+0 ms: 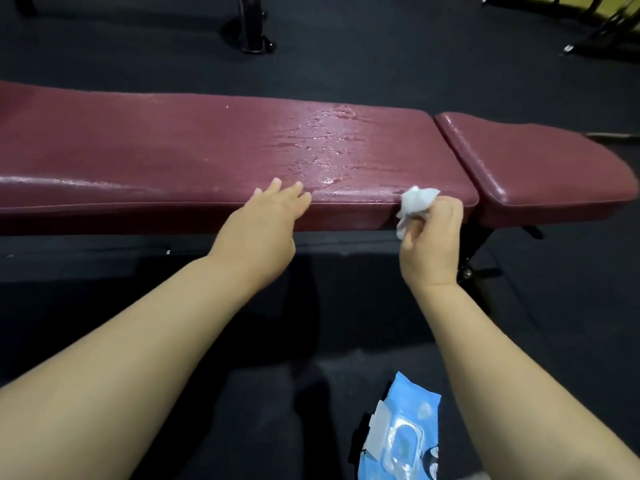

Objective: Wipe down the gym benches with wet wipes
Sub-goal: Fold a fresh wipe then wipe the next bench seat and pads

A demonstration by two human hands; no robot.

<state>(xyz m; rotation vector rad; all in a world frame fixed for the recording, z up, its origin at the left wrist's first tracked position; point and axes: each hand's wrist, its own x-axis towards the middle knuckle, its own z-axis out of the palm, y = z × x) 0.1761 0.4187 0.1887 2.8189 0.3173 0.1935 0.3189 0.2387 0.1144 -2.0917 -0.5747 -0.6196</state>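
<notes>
Right hand [431, 237] is pinching a crumpled white wet wipe [414, 206] at the near edge of the long maroon padded vinyl bench [207, 150]. Left hand [266, 223] is resting there, fingers straight. Wiping under way, judging by the wet sheen; the dry left stretch probably needs passes next.

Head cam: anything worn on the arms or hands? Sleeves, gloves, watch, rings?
Nothing worn that shows. The left hand and right hand are bare, with no gloves and no rings visible. Both forearms are bare right to the frame's edge, with no sleeves and no watch or bands at the wrists.
</notes>
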